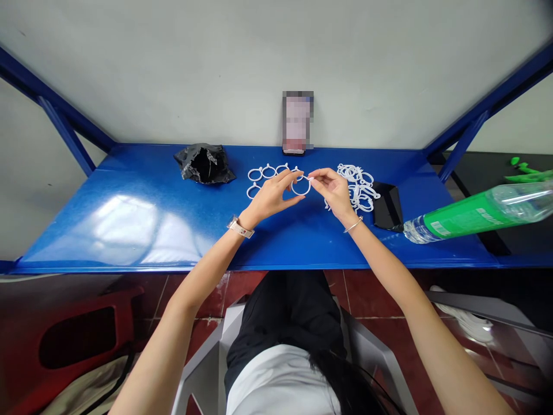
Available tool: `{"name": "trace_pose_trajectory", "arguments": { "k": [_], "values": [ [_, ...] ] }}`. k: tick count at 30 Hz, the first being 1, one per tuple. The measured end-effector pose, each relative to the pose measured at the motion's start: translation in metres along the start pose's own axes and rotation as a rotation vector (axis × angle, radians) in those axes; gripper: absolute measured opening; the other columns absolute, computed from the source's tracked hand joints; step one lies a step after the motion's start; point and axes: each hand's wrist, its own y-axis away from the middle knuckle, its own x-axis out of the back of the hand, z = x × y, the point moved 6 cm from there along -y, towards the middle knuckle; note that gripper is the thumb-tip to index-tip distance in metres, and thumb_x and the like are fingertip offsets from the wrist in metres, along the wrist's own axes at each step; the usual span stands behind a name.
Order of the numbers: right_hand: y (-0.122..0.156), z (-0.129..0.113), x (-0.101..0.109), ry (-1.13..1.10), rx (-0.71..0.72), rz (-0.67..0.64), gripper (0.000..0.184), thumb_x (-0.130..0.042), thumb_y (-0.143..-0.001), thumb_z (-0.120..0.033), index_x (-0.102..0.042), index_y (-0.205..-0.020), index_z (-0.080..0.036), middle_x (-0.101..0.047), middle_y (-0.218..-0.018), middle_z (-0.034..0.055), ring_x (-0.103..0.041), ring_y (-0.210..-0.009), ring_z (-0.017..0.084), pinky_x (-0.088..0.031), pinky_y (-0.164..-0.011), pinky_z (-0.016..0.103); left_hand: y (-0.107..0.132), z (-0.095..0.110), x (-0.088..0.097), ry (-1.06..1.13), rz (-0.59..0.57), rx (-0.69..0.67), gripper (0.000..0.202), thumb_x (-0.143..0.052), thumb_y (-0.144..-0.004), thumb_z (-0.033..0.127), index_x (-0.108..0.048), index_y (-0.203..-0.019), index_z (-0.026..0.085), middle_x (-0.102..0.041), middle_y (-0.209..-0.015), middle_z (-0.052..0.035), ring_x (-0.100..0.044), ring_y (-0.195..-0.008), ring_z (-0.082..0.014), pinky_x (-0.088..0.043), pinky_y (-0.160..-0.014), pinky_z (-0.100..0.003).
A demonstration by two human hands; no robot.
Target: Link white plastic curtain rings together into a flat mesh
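A white plastic curtain ring (301,195) with a small tab is held up between my two hands above the blue table. Thumb and fingers of my left hand (273,195) curve around its left side, the thumb low and the fingers at the top. My right hand (334,187) pinches the ring's upper right edge. Behind and left of my left hand, several like rings (254,180) lie spaced out in rows, partly covered by that hand. A tangled heap of white rings (366,193) lies just right of my right hand.
A crumpled black plastic bag (203,164) lies open at the back left of the blue table (216,248). One phone (297,124) leans against the wall. A dark flat object (387,206) and a green-labelled bottle (475,214) are to the right. Blue frame bars flank the table.
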Motion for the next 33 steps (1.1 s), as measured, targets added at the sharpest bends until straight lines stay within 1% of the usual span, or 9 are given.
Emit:
{"name": "trace_pose_trajectory", "arguments": {
  "k": [6, 13, 16, 18, 20, 22, 26, 29, 33],
  "values": [
    [0.0, 0.012, -0.002, -0.09, -0.121, -0.059, 0.047, -0.076, -0.075, -0.064, -0.069, -0.094, -0.023, -0.074, -0.103, 0.0052, -0.071, -0.09, 0.019, -0.061, -0.088, 0.037, 0.0, 0.002, -0.003, -0.014, -0.009, -0.026, 0.042, -0.068, -0.093, 0.039, -0.056, -0.128, 0.019, -0.067, -0.106, -0.0081, -0.065, -0.081, -0.0158, -0.054, -0.075, -0.029],
    [0.002, 0.01, -0.007, -0.1, -0.134, -0.086, 0.043, -0.077, -0.077, -0.06, -0.072, -0.096, -0.022, -0.076, -0.099, 0.0054, -0.072, -0.089, 0.02, -0.061, -0.089, 0.038, 0.0, 0.006, -0.007, -0.065, -0.042, 0.018, 0.044, -0.072, -0.088, 0.048, -0.058, -0.117, 0.018, -0.067, -0.103, -0.0076, -0.067, -0.088, -0.0203, -0.05, -0.071, -0.028],
    [0.002, 0.01, -0.009, -0.089, -0.132, -0.097, 0.043, -0.074, -0.079, -0.061, -0.072, -0.099, -0.022, -0.077, -0.104, 0.006, -0.073, -0.094, 0.021, -0.061, -0.091, 0.039, 0.0, 0.003, -0.012, -0.116, -0.044, 0.065, 0.044, -0.073, -0.087, 0.049, -0.058, -0.115, 0.019, -0.067, -0.101, -0.0068, -0.067, -0.089, -0.0214, -0.05, -0.072, -0.029],
    [0.001, 0.01, -0.005, -0.054, -0.122, -0.065, 0.044, -0.07, -0.083, -0.063, -0.072, -0.102, -0.023, -0.077, -0.104, 0.006, -0.073, -0.095, 0.021, -0.061, -0.088, 0.037, 0.001, -0.002, -0.014, -0.148, -0.037, 0.105, 0.042, -0.074, -0.086, 0.047, -0.058, -0.114, 0.019, -0.066, -0.101, -0.0071, -0.066, -0.09, -0.0226, -0.05, -0.074, -0.031],
    [-0.002, 0.008, 0.003, 0.037, -0.089, -0.003, 0.043, -0.063, -0.088, -0.063, -0.071, -0.103, -0.023, -0.077, -0.103, 0.0059, -0.073, -0.095, 0.021, -0.06, -0.085, 0.036, 0.003, -0.009, -0.017, -0.19, -0.035, 0.147, 0.04, -0.075, -0.085, 0.044, -0.059, -0.11, 0.019, -0.065, -0.103, -0.0085, -0.065, -0.095, -0.0252, -0.05, -0.078, -0.034],
    [-0.006, 0.004, 0.014, 0.175, -0.035, 0.056, 0.038, -0.058, -0.093, -0.058, -0.071, -0.101, -0.024, -0.077, -0.103, 0.0061, -0.071, -0.096, 0.021, -0.058, -0.085, 0.037, 0.005, -0.016, -0.02, -0.24, -0.058, 0.187, 0.037, -0.077, -0.084, 0.043, -0.06, -0.106, 0.018, -0.063, -0.105, -0.0106, -0.063, -0.099, -0.0283, -0.05, -0.082, -0.038],
    [-0.012, 0.0, 0.032, 0.548, 0.087, 0.067, 0.026, -0.053, -0.098, -0.043, -0.071, -0.095, -0.024, -0.074, -0.101, 0.0076, -0.067, -0.099, 0.026, -0.053, -0.093, 0.048, 0.009, -0.026, -0.027, -0.346, -0.13, 0.228, 0.038, -0.08, -0.081, 0.044, -0.062, -0.098, 0.015, -0.061, -0.112, -0.0154, -0.059, -0.107, -0.0343, -0.048, -0.09, -0.048],
    [-0.012, 0.013, 0.039, 0.788, 0.096, 0.035, 0.024, -0.053, -0.096, -0.038, -0.068, -0.087, -0.022, -0.071, -0.096, 0.0114, -0.063, -0.102, 0.032, -0.047, -0.099, 0.058, 0.011, -0.03, -0.029, -0.438, -0.124, 0.25, 0.037, -0.079, -0.081, 0.043, -0.063, -0.097, 0.014, -0.06, -0.116, -0.0197, -0.057, -0.111, -0.0392, -0.046, -0.093, -0.053],
    [-0.007, 0.038, 0.045, 0.944, 0.062, 0.008, 0.029, -0.059, -0.092, -0.045, -0.062, -0.079, -0.019, -0.067, -0.096, 0.0172, -0.058, -0.107, 0.039, -0.043, -0.098, 0.066, 0.015, -0.042, -0.029, -0.512, -0.07, 0.311, 0.036, -0.077, -0.083, 0.043, -0.063, -0.096, 0.012, -0.059, -0.118, -0.0241, -0.057, -0.112, -0.0432, -0.045, -0.093, -0.058]
  ]
}}
